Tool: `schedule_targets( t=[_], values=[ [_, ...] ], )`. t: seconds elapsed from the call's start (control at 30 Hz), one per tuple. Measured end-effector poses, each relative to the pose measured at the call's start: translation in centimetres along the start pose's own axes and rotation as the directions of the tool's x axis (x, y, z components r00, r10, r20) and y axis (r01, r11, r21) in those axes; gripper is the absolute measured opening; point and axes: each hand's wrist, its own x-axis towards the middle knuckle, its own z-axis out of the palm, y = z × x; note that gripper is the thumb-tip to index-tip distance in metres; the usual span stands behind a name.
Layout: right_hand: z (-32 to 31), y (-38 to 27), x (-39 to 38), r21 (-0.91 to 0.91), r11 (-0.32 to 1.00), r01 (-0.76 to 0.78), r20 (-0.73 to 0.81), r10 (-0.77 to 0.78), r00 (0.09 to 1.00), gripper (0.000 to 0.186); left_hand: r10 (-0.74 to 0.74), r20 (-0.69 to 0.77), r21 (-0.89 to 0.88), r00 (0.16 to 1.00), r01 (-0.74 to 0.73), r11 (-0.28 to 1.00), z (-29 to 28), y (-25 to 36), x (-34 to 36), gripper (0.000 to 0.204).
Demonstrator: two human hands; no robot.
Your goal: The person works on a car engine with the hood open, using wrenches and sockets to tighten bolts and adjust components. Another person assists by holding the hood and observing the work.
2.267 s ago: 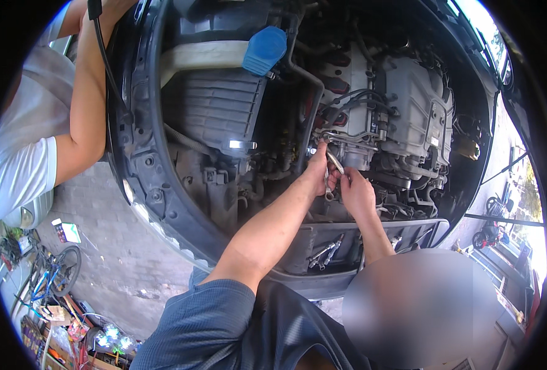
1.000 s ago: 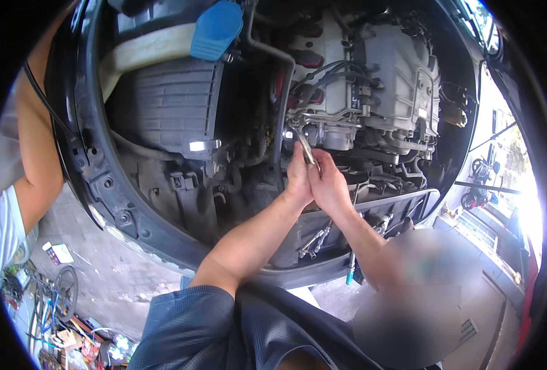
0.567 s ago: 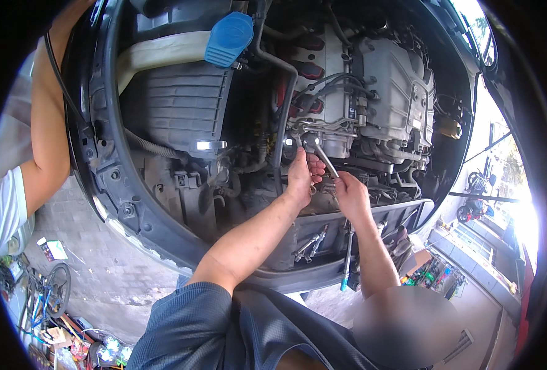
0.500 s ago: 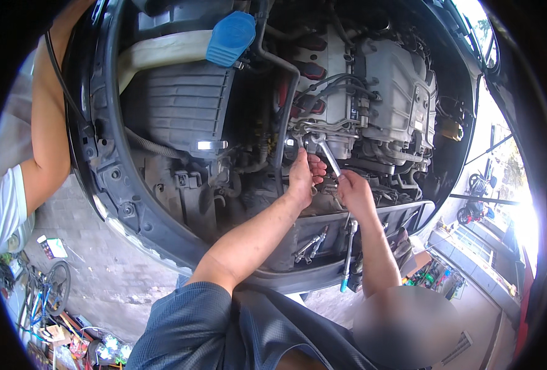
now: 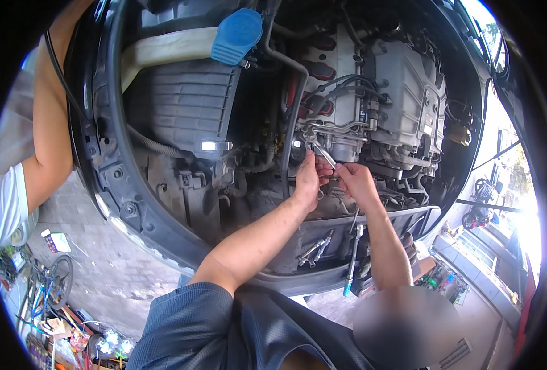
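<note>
In the middle of an open engine bay, my right hand (image 5: 358, 183) is closed on the lower end of a silver wrench (image 5: 324, 155). The wrench slants up to the left, its head at the metal line fittings (image 5: 311, 134) beside the engine. Close by on the left, my left hand (image 5: 308, 180) has its thumb pointing up and its fingers curled. It seems to grip a second, mostly hidden wrench whose upper end meets the same fittings. The two hands nearly touch. Fingers and tools cover the exact point of contact.
A ratchet with a teal handle end (image 5: 353, 259) and small metal tools (image 5: 315, 248) lie on the front panel. To the left are a ribbed black box (image 5: 184, 105) and a blue cap (image 5: 236, 36). Another person's arm (image 5: 52, 123) rests at the bay's left edge.
The right-hand wrench has swung left, its handle and my right hand now closer to my left hand. The whole view has shifted slightly.
</note>
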Motion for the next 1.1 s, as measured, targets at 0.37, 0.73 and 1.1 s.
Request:
schedule_targets(
  t=[0.37, 0.73, 1.1],
  values=[
    [-1.2, -0.7, 1.9, -0.054, 0.999, -0.005, 0.064, 0.008, 0.998, 0.034, -0.047, 0.103, -0.107, 0.994, 0.058, 0.993, -0.3, -0.1, -0.5, 0.052],
    [-3.3, -2.2, 5.4, 0.088, 0.972, -0.219, 0.68, 0.102, 0.726, 0.033, -0.023, 0.239, -0.27, 0.971, 0.089, 0.959, -0.8, -1.2, 0.9, 0.039],
    [-1.6, -0.9, 4.6, 0.356, 0.79, -0.499, 0.672, 0.155, 0.724, 0.021, -0.018, 0.183, -0.258, 0.983, 0.065, 0.964, 0.0, 0.0, -0.2, 0.051]
  ],
)
